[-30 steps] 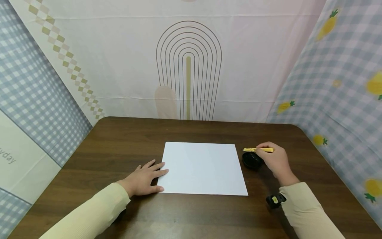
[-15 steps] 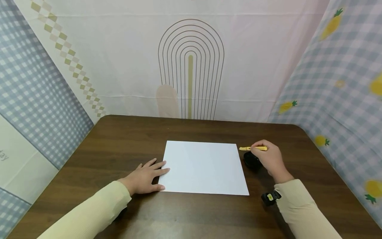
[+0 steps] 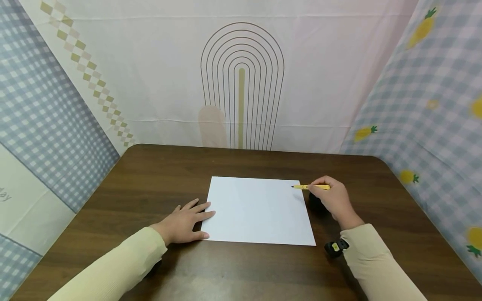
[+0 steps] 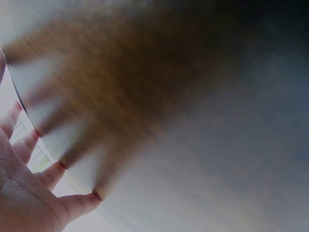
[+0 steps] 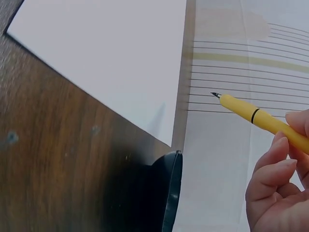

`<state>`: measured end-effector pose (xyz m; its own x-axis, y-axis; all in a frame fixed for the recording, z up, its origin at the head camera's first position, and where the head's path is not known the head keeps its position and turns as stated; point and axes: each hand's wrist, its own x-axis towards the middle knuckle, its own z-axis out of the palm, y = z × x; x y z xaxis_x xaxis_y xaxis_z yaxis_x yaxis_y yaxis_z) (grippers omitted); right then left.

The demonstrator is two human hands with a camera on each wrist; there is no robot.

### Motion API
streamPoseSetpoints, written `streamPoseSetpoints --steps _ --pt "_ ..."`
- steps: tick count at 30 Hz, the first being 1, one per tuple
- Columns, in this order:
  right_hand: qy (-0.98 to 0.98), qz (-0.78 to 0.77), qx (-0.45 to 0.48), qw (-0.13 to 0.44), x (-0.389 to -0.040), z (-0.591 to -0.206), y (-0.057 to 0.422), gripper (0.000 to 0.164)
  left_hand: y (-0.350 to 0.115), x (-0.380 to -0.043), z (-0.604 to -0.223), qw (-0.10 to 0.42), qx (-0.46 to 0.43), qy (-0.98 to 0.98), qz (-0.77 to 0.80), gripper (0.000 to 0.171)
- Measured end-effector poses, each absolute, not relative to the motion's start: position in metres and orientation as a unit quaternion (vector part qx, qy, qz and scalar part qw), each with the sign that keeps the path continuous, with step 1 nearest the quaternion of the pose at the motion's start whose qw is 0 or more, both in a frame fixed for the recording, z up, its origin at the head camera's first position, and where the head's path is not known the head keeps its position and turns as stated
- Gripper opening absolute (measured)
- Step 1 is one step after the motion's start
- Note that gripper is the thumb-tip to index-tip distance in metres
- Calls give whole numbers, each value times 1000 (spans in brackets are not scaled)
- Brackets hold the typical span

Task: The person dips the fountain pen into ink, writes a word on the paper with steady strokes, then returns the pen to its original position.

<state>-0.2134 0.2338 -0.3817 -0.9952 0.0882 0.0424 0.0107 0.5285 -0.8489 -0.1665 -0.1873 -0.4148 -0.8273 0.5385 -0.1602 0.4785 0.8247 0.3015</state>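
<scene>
A sheet of white paper [image 3: 260, 213] lies flat on the brown table. My left hand [image 3: 184, 222] rests at its left edge, fingers spread and fingertips on the paper; in the left wrist view the fingers [image 4: 77, 205] are spread out straight. Above the paper's upper right corner, my right hand [image 3: 333, 200] pinches a yellow fountain pen [image 3: 304, 187] between thumb and fingers, its dark nib pointing left over the sheet. The right wrist view shows the bare nib and a black ring round the yellow pen [image 5: 239, 107] barrel.
A black rounded object [image 3: 317, 204] stands just right of the paper, partly hidden beneath my right hand. The wooden table [image 3: 248, 267] extends around the sheet to a patterned white cloth [image 3: 158, 75] behind. Checked cloth [image 3: 425, 125] hangs at the right side.
My right hand has carried the fountain pen leftward, from above the black object to over the paper's upper right corner. My left hand has stayed on the paper's left edge.
</scene>
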Motion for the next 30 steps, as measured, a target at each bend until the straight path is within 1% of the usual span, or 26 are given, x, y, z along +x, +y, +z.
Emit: streamPoseSetpoints --steps 14,17,24,30 --pt "-870 491 -51 17 -217 -382 220 21 -187 -165 -412 120 266 948 127 65" --pt "-869 492 -53 19 -218 -382 218 21 -186 -165 -412 123 264 948 129 65" --pt "-868 494 -51 0 -220 -382 212 21 -186 -166 -412 131 257 949 130 65" --pt "-869 492 -50 -1 -222 -383 203 24 -186 -166 -412 133 256 948 134 65"
